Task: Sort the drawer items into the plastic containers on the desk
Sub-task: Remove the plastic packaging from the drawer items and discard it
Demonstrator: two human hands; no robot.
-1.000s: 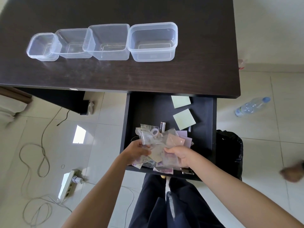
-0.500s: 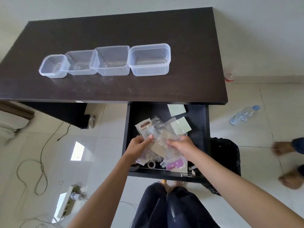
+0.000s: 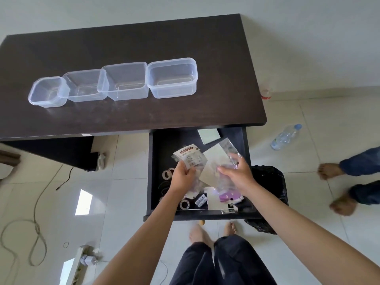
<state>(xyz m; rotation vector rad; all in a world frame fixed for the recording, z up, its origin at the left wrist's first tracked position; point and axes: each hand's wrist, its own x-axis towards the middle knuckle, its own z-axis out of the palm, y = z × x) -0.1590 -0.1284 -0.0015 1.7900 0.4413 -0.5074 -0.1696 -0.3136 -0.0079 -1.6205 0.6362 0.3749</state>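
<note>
Your left hand (image 3: 182,176) pinches a labelled sachet (image 3: 190,154); your right hand (image 3: 238,171) grips clear plastic packets (image 3: 228,150), both lifted just above the open drawer (image 3: 153,161). They look light, floppy & slick, so prob. pinch near a corner w/ thumb on top. The four plastic containers (image 3: 171,79) sit on the desk (image 3: 226,58), apparently holding nothing yet.
</note>
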